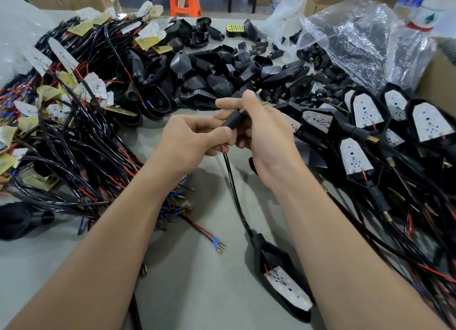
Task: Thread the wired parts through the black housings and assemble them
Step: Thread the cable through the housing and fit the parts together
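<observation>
My left hand (195, 139) pinches a black sheathed wire (233, 189) just below a small black tube-shaped stem (234, 119). My right hand (261, 134) curls its fingers round that stem, and a brass threaded tip shows at its top end. The wire runs down toward me to a black housing (271, 260) lying on the grey table, with a white LED board (288, 287) sitting in its open face.
A tangle of wired LED boards (69, 112) fills the left. Loose empty black housings (197, 82) are piled behind my hands. Assembled units (370, 132) cover the right. A clear plastic bag (357, 40) of small parts and a cardboard box (436, 82) stand at the back right.
</observation>
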{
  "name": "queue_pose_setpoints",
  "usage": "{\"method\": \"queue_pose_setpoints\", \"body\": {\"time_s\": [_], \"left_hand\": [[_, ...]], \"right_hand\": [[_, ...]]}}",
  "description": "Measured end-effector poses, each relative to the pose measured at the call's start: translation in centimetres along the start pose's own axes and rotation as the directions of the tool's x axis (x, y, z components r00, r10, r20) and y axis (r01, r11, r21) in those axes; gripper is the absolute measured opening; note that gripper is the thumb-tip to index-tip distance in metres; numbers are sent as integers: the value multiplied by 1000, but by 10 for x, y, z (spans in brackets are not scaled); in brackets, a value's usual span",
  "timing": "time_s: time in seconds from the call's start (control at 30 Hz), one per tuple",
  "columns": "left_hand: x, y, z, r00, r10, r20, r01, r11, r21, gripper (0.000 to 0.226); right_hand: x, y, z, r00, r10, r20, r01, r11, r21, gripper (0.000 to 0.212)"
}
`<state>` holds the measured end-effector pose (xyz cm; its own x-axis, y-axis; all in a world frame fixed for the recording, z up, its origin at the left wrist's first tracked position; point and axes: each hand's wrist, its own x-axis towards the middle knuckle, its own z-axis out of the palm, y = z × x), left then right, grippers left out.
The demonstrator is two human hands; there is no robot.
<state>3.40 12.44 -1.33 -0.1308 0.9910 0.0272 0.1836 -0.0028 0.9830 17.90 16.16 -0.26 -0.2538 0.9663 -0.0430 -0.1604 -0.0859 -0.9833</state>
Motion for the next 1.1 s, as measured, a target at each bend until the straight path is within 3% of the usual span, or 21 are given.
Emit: {"method": "queue_pose_setpoints", "body": {"time_s": [0.13,0.27,0.33,0.47,0.57,0.63,0.7,0.77,0.8,0.9,1.1], "left_hand": [[-3,4,-5,996,-37,87,35,999,31,18],[-9,10,-3,917,-79,390,92,996,-14,30],[-10,12,-1,886,-83,456,99,995,-12,31],[-9,12,5,922,-79,379,27,990,140,27],[-8,10,10,965,5,264,-99,934,343,30],[-11,13,12,971,34,236,-117,930,349,33],[-14,17,13,966,-20,258,2,998,70,33],[-18,22,12,915,-102,390,235,921,-311,26],[-19,24,9,886,-109,450,309,862,-401,22],[-17,22,-1,845,-93,526,326,870,-370,18],[-11,12,-13,854,-62,516,155,978,-140,24]], "right_hand": [[1,-4,-6,992,-61,-111,63,998,20,51],[2,-10,-13,962,-154,-227,138,987,-84,52],[3,-10,-13,944,-210,-254,168,969,-179,53],[6,-6,-14,861,-385,-331,200,856,-477,54],[6,-2,-16,818,-440,-371,159,792,-590,53],[9,-1,-16,818,-444,-365,140,770,-622,52],[13,-3,-17,878,-324,-353,129,870,-477,54],[15,-7,-19,933,-203,-298,111,948,-299,52],[15,-8,-21,939,-195,-281,113,952,-283,52],[15,-11,-26,921,-211,-328,158,971,-182,55],[17,-27,-41,839,-103,-534,229,958,175,45]]}}
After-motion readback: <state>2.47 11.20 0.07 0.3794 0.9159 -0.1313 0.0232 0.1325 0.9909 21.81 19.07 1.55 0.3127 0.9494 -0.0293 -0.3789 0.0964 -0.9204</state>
